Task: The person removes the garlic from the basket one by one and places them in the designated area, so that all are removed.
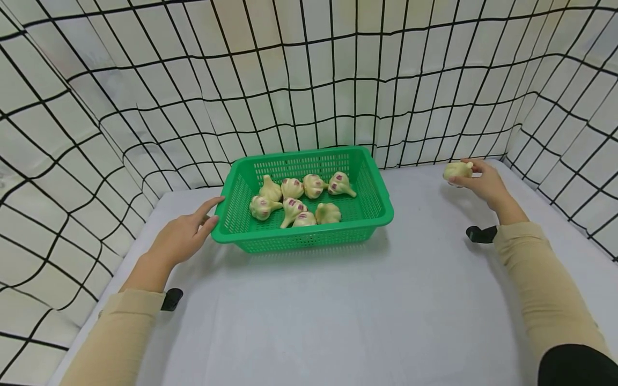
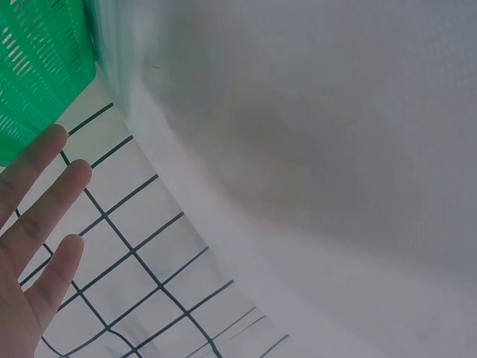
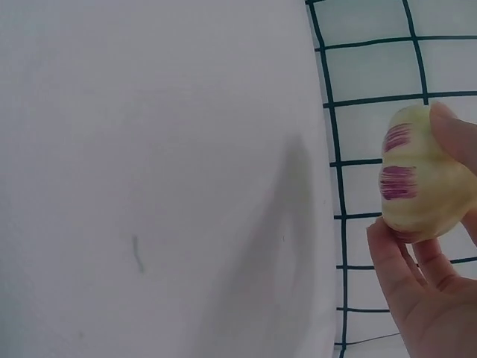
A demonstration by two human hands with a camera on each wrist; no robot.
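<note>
A green plastic basket stands at the back of the white table, with several garlic bulbs lying inside. My left hand is at the basket's left end, its fingers extended and the fingertips right at the rim. In the left wrist view, spread fingers overlap the basket's green wall. Far to the right, my right hand grips one garlic bulb between thumb and fingers, close over the table's back right corner. Purple streaks mark that bulb in the right wrist view.
Black grid netting over white sheeting rises behind the table and along both sides. The white tabletop stretches in front of the basket and between it and my right hand. Dark wrist-worn pieces jut from both sleeves.
</note>
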